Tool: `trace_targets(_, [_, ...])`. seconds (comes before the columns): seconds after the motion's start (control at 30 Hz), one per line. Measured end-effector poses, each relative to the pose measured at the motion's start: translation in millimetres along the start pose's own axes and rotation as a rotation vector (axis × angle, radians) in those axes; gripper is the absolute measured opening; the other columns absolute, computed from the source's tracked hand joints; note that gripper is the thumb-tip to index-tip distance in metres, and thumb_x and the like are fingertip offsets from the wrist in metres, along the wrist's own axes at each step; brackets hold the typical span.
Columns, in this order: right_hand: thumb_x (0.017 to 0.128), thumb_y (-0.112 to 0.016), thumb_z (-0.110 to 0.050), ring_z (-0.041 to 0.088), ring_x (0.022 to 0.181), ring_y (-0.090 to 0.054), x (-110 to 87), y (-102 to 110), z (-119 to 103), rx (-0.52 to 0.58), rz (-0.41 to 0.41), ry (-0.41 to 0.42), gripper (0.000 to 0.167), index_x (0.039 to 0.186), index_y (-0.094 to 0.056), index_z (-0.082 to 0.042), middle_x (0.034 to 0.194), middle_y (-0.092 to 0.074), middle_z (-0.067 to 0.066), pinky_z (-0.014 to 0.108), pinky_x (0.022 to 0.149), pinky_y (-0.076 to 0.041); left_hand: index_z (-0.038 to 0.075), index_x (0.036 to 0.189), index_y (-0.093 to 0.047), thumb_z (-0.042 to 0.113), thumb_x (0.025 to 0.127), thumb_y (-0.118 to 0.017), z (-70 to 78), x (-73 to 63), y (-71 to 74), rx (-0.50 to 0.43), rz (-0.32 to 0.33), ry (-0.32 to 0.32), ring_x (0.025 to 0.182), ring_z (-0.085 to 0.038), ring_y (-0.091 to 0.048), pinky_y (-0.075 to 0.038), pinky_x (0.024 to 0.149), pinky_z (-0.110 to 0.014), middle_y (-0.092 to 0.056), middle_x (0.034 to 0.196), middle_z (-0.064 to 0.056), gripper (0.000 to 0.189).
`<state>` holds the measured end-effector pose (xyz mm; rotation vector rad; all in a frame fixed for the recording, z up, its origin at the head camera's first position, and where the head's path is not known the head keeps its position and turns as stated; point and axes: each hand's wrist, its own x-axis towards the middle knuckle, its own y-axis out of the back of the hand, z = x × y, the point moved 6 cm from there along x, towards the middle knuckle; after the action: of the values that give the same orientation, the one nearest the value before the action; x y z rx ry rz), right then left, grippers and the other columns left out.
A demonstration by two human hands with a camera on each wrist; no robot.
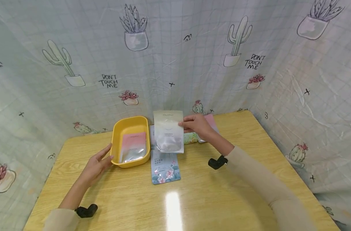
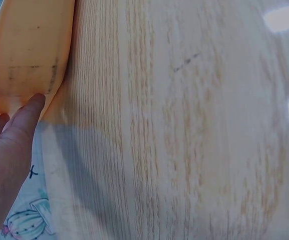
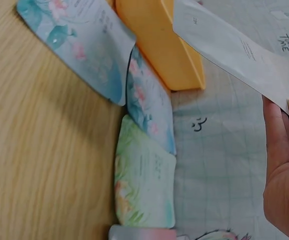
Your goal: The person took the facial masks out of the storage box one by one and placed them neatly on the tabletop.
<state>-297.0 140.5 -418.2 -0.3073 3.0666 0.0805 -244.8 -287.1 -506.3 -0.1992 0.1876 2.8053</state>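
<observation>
Pouch (image 1: 168, 131), cream fading to silvery white, is up in the air over a couple of blue sachets, just right of the tray. The right grip (image 1: 200, 126) (bare hand) has it pinched by its right edge, thumb on the printed face and fingers behind. The left grip (image 1: 96, 165) isn't clamped on anything as far as I can see; its fingers just rest loosely against the outer wall of the yellow tray (image 1: 131, 165). Inside that tray there's a pink-and-silver packet (image 1: 134, 147) lying face up.

On the worktop (image 1: 221, 195), the front blue sachet (image 1: 165, 168) with pink flowers pokes out below the raised pouch. The rear blue sachet (image 3: 152, 102) is mostly hidden in the head view, but the right wrist view gets it fine, with a green floral sachet (image 3: 144, 175) right beside it. Past that is another pink packet (image 1: 211, 121), partly behind the right wrist. Cactus-print curtain (image 1: 175, 64) runs along the back.
</observation>
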Motion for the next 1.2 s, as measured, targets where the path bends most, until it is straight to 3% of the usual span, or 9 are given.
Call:
trace_targets(0.3, [0.096, -0.072, -0.009, 0.013, 0.079, -0.072, -16.9, 36.4, 26.2, -0.142, -0.001, -0.058, 0.02, 0.107, -0.072, 0.008, 0.095, -0.072, 0.008, 0.039, 0.08, -0.062, 0.014, 0.165, -0.008, 0.022, 0.106, -0.058, 1.2, 1.4, -2.2, 0.001, 0.009, 0.002, 0.132, 0.0, -0.048, -0.049, 0.099, -0.017, 0.009, 0.17, -0.013, 0.077])
trace_targets(0.57, [0.096, -0.072, -0.008, 0.012, 0.076, -0.069, -37.6, 65.7, 52.4, -0.191, -0.035, -0.132, 0.014, 0.091, -0.07, 0.005, 0.085, -0.069, 0.004, 0.039, 0.08, -0.062, 0.012, 0.165, -0.008, 0.021, 0.106, -0.057, 1.8, -0.2, -2.0, 0.011, 0.007, -0.004, 0.131, -0.001, -0.05, -0.05, 0.097, -0.017, 0.008, 0.17, -0.014, 0.076])
trace_targets(0.67, [0.096, -0.072, -0.008, 0.01, 0.075, -0.068, -45.5, 72.2, 63.2, -0.217, -0.052, -0.151, 0.014, 0.095, -0.072, 0.006, 0.084, -0.069, 0.003, 0.041, 0.082, -0.062, 0.011, 0.164, -0.007, 0.021, 0.106, -0.057, 1.4, -0.6, -2.4, 0.012, 0.005, -0.004, 0.129, 0.0, -0.051, -0.05, 0.097, -0.016, 0.008, 0.17, -0.015, 0.077])
trace_targets(0.83, [0.095, -0.073, -0.009, 0.012, 0.074, -0.071, -50.2, 72.3, 81.0, -0.269, -0.078, -0.162, 0.021, 0.105, -0.074, 0.01, 0.087, -0.075, 0.005, 0.043, 0.081, -0.062, 0.012, 0.165, -0.008, 0.022, 0.106, -0.057, 0.9, -0.9, -1.7, 0.012, 0.01, -0.002, 0.128, 0.002, -0.051, -0.049, 0.097, -0.015, 0.008, 0.17, -0.015, 0.077])
trace_targets(1.07, [0.092, -0.075, -0.007, 0.014, 0.065, -0.069, -48.8, 60.2, 95.6, -0.364, -0.077, -0.166, 0.013, 0.089, -0.075, 0.005, 0.072, -0.069, 0.002, 0.035, 0.067, -0.063, 0.01, 0.164, -0.007, 0.02, 0.107, -0.056, 0.5, -1.0, -2.2, -0.009, 0.0, -0.019, 0.125, 0.003, -0.053, -0.05, 0.098, -0.016, 0.008, 0.17, -0.016, 0.076])
trace_targets(1.2, [0.091, -0.076, -0.007, 0.011, 0.065, -0.067, -47.4, 52.6, 99.0, -0.404, -0.067, -0.165, 0.013, 0.093, -0.076, 0.006, 0.073, -0.07, 0.003, 0.032, 0.065, -0.062, 0.01, 0.164, -0.008, 0.021, 0.107, -0.057, 0.8, -1.7, -1.0, 0.005, 0.006, -0.02, 0.127, 0.002, -0.052, -0.049, 0.097, -0.016, 0.007, 0.17, -0.016, 0.076])
